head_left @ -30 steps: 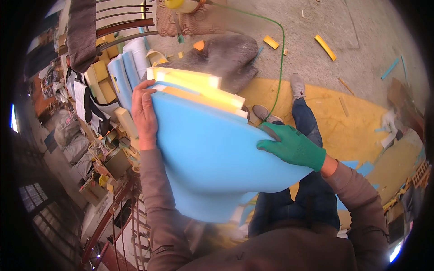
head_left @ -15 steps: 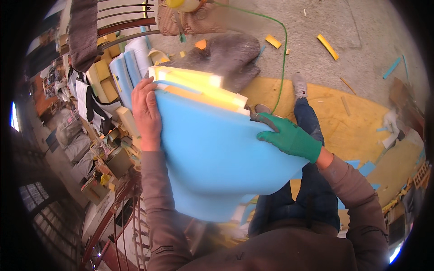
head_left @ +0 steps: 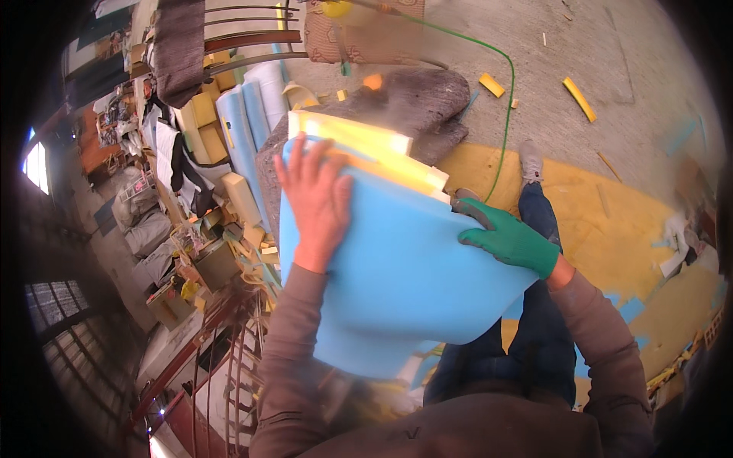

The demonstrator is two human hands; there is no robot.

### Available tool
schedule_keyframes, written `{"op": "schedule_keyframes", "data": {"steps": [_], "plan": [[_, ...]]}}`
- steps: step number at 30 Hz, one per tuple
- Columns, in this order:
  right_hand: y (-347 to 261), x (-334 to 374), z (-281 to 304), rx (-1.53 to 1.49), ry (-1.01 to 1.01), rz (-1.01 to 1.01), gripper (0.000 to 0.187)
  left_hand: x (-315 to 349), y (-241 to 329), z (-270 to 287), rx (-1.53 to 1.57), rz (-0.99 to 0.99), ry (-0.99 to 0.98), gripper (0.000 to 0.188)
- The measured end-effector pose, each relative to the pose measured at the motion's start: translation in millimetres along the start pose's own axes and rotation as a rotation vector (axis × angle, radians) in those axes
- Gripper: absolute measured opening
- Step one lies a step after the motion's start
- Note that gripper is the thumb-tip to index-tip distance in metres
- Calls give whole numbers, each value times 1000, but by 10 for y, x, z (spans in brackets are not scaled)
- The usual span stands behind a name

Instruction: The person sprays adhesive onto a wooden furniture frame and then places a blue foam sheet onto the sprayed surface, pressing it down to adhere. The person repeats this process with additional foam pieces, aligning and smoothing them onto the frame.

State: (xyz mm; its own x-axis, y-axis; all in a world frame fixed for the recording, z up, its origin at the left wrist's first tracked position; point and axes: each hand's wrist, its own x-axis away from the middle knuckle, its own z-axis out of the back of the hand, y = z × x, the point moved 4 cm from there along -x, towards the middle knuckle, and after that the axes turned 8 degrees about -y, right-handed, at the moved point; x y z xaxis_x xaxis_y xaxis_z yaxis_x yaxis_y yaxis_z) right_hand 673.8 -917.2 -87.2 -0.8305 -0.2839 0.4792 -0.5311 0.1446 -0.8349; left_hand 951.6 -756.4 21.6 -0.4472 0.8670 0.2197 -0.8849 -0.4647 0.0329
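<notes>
A big blue foam sheet (head_left: 405,267) is spread in front of me, draped over pale yellow foam pieces (head_left: 355,136) that show along its far edge. My left hand (head_left: 317,200) is bare and lies flat on the sheet's far left part, fingers spread toward the edge. At the right edge, my right hand (head_left: 513,238) wears a green glove with dark fingertips. Its thumb rests on top of the blue foam and its fingers curl over the edge, gripping it. What supports the foam underneath is hidden.
Beyond the foam lies a dark grey cloth (head_left: 427,95). A green hose (head_left: 509,114) runs across the floor by my foot. Yellow foam matting (head_left: 588,214) covers the floor at right, with scattered offcuts. Rolled foam (head_left: 240,130) and a metal rack (head_left: 229,359) stand at left.
My left hand has moved from the foam's left edge inward onto its top, fingers now spread flat. My right hand keeps its hold on the edge. The whole view has shifted slightly.
</notes>
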Motion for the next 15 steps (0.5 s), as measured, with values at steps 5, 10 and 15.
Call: {"op": "schedule_keyframes", "data": {"steps": [5,10,15], "plan": [[67,-44,4,-24,12,63,69,87,601,-140,23,-37,-89,28],[206,-65,-30,-123,51,135,69,114,930,-252,78,-94,-96,26],[176,-67,-18,-86,82,182,68,131,902,-277,94,-104,-68,26]]}}
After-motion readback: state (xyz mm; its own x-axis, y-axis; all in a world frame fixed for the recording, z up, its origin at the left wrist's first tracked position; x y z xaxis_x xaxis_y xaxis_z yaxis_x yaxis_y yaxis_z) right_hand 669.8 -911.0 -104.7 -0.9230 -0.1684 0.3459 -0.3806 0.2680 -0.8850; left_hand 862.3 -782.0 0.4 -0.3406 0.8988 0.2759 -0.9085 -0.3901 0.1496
